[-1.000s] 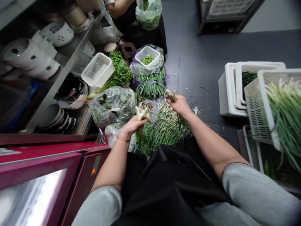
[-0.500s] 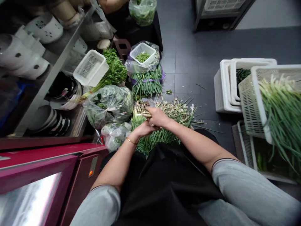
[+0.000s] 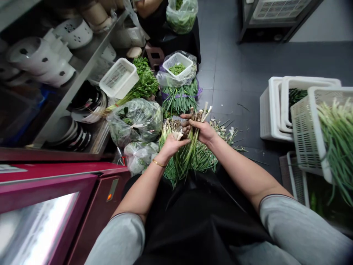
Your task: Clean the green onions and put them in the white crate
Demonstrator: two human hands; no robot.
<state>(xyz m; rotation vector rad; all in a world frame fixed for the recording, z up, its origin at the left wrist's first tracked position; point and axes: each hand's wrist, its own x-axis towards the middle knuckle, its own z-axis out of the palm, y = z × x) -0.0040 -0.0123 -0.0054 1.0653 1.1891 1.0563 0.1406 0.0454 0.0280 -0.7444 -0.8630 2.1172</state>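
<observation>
My right hand (image 3: pixel 205 130) is closed round a small bunch of scallions (image 3: pixel 194 138), whose pale, dirt-stained white ends point up and away while the green leaves trail toward me. Close on its left, my left hand (image 3: pixel 172 145) wears a gold bracelet (image 3: pixel 159 163) and is closed on a few scallions, their white ends poking out above its thumb. Below both hands lies a pile of scallions (image 3: pixel 172 171), with more brown root ends (image 3: pixel 169 127) just beyond the left hand. Trimmed scallion scraps (image 3: pixel 223 129) are strewn behind my right wrist.
Bagged greens (image 3: pixel 135 119), a white basket (image 3: pixel 120 79) and leafy stalks (image 3: pixel 147 79) stand left. Ahead, a small basket (image 3: pixel 176 70) of green pods rests above bundled greens. A crate of scallions (image 3: pixel 306 140) is at right. Another person's arm (image 3: pixel 147 7) shows at the top.
My hands were together low over the pile; now the right has lifted a bunch of scallions upright and the two have moved slightly apart. The whole view has shifted a little.
</observation>
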